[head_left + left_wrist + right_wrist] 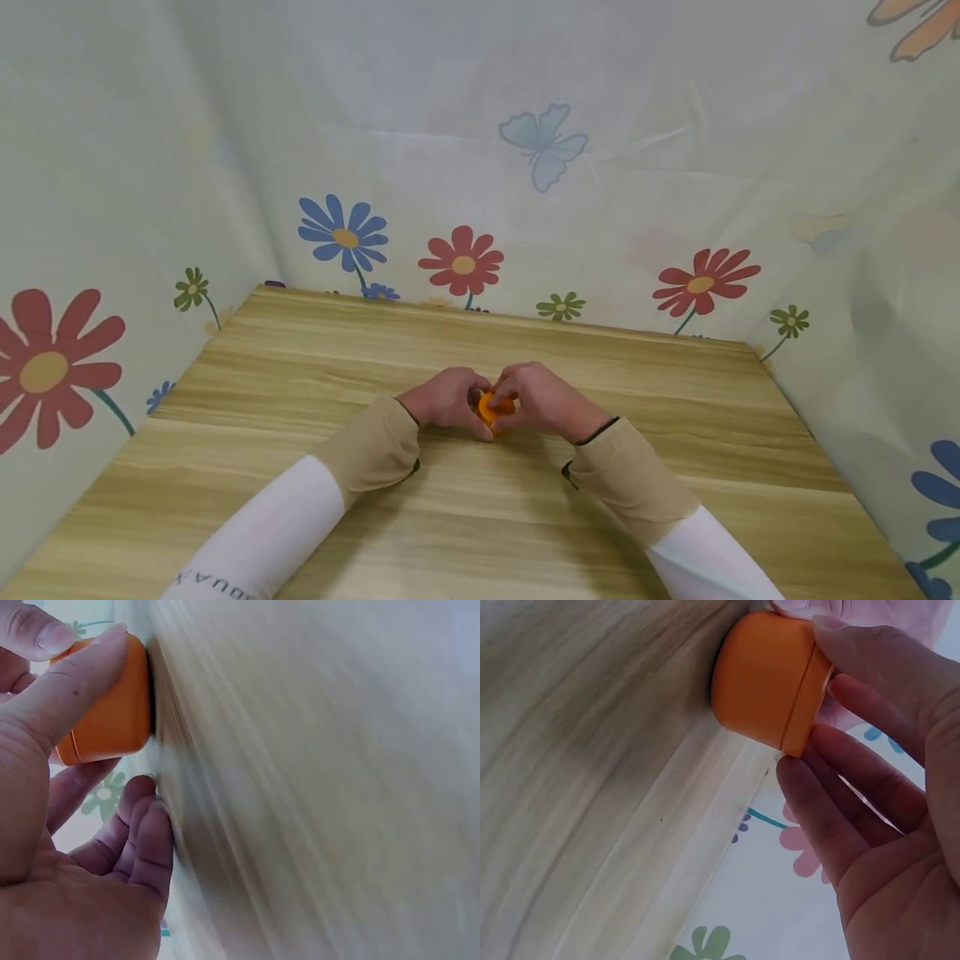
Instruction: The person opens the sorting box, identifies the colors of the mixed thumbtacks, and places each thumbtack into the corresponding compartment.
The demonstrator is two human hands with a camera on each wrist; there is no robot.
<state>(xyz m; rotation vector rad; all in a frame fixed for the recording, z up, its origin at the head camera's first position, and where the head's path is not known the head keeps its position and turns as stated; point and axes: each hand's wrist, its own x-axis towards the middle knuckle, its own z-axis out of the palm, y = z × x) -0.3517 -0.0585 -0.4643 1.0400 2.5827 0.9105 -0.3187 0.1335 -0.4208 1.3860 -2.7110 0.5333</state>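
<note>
A small rounded orange container [491, 410], with a thin seam round it near the top, stands upright on the wooden table between both hands. My left hand [452, 400] holds it from the left, its thumb lying along the orange side [116, 712] and its other fingers bent, the lower ones near the tabletop. From the right, my right hand [551, 404] grips the lid part [802, 724] above the seam, thumb at one edge and fingertips at the opposite edge. Some of the container is hidden behind the fingers.
The wood-grain table [480, 517] runs back to a pale curtain [420, 75] printed with flowers and a butterfly. The same curtain hangs along the left and right sides of the table.
</note>
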